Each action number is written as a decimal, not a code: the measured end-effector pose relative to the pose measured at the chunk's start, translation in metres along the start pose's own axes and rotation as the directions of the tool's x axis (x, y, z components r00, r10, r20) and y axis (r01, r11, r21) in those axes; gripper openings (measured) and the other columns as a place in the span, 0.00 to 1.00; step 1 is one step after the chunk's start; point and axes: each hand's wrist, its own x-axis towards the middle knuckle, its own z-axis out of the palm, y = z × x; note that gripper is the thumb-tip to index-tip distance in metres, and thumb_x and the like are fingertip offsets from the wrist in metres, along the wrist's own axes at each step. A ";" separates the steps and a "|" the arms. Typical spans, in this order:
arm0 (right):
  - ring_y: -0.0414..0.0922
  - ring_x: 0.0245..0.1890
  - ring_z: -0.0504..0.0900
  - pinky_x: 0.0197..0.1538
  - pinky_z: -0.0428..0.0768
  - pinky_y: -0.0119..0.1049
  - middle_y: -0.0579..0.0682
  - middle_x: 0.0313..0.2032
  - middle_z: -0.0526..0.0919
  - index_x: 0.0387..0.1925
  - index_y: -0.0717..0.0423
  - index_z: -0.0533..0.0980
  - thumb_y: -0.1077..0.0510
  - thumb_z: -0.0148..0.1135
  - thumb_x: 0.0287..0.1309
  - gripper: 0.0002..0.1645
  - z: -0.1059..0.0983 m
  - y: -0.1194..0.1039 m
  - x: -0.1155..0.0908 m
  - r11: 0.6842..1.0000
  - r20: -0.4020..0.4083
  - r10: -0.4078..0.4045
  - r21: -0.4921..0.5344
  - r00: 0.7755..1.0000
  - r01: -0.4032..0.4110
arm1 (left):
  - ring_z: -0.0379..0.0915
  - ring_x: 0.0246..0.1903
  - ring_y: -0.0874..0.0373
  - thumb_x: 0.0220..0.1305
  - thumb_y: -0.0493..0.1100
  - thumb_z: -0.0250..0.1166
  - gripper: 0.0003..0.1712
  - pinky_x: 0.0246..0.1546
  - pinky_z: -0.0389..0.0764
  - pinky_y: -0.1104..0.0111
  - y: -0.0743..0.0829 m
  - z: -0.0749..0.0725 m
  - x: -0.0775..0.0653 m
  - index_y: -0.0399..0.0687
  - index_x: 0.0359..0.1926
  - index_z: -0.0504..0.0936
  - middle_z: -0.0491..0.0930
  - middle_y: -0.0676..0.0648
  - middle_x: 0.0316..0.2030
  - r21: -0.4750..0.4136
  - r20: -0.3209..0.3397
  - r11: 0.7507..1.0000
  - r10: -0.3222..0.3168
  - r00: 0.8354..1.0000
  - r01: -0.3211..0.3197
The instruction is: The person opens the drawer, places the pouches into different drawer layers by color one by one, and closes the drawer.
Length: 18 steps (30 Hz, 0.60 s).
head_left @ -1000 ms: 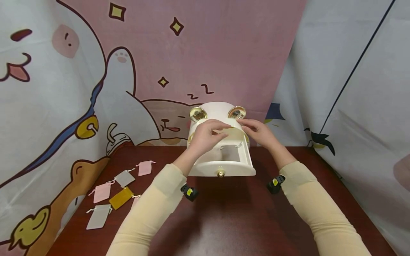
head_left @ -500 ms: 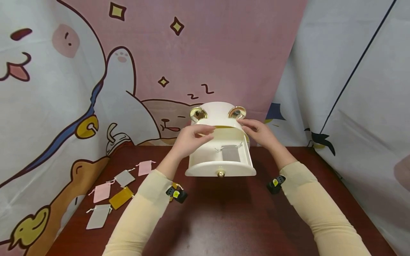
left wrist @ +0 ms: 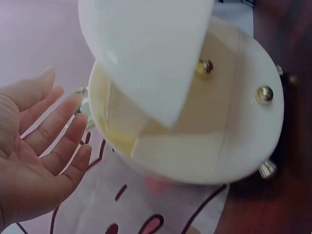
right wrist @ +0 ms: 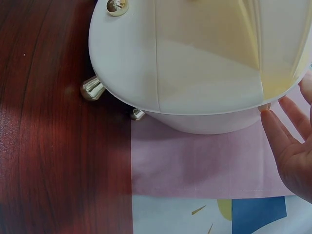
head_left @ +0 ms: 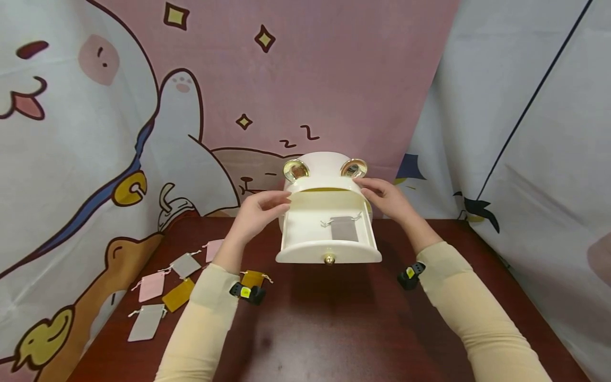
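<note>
A white cabinet (head_left: 326,165) with gold ear-like rings on top stands at the back of the table, its upper drawer (head_left: 329,252) pulled out. Inside the drawer lies a small grey drawstring pouch (head_left: 345,228), with white cords at its top. My left hand (head_left: 258,215) holds nothing, its fingertips close to the cabinet's left side; in the left wrist view its fingers (left wrist: 58,126) are spread and loosely bent. On the other side, my right hand (head_left: 389,199) touches the cabinet's side, fingertips (right wrist: 265,117) right at the front rim.
Left on the dark red table (head_left: 305,339) lie several drawstring pouches, including a pink one (head_left: 151,286), a grey one (head_left: 146,322) and a yellow one (head_left: 252,278) near the left wrist. Gold feet (right wrist: 92,88) hold up the cabinet. A printed cloth (head_left: 358,79) hangs behind.
My left hand has drawn back from above the drawer to its left side, uncovering the grey pouch inside and the yellow pouch on the table. The right hand stays put.
</note>
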 end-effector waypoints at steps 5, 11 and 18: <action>0.65 0.62 0.71 0.62 0.69 0.60 0.69 0.64 0.70 0.64 0.70 0.70 0.66 0.54 0.70 0.23 0.000 0.000 0.000 1.000 -0.005 0.011 -0.002 1.000 -0.011 | 0.79 0.47 0.49 0.64 0.44 0.70 0.22 0.49 0.81 0.56 -0.013 -0.009 -0.006 0.42 0.58 0.82 0.83 0.43 0.50 -0.038 0.010 0.998 -0.043 0.999 0.043; 0.65 0.62 0.71 0.62 0.69 0.60 0.69 0.64 0.70 0.64 0.70 0.70 0.67 0.54 0.70 0.23 0.000 0.002 0.001 1.000 -0.005 0.006 0.014 1.000 -0.006 | 0.78 0.50 0.46 0.65 0.44 0.69 0.24 0.52 0.79 0.53 -0.027 -0.020 -0.019 0.43 0.61 0.80 0.82 0.40 0.53 0.003 0.009 0.995 -0.101 0.995 0.101; 0.66 0.61 0.71 0.61 0.69 0.59 0.70 0.63 0.70 0.63 0.72 0.70 0.68 0.54 0.70 0.23 0.001 0.003 0.001 1.000 -0.005 -0.013 0.023 1.000 0.013 | 0.76 0.52 0.41 0.67 0.39 0.66 0.23 0.52 0.77 0.48 -0.025 -0.036 -0.038 0.35 0.61 0.78 0.81 0.35 0.52 0.065 -0.002 0.989 -0.134 0.991 0.134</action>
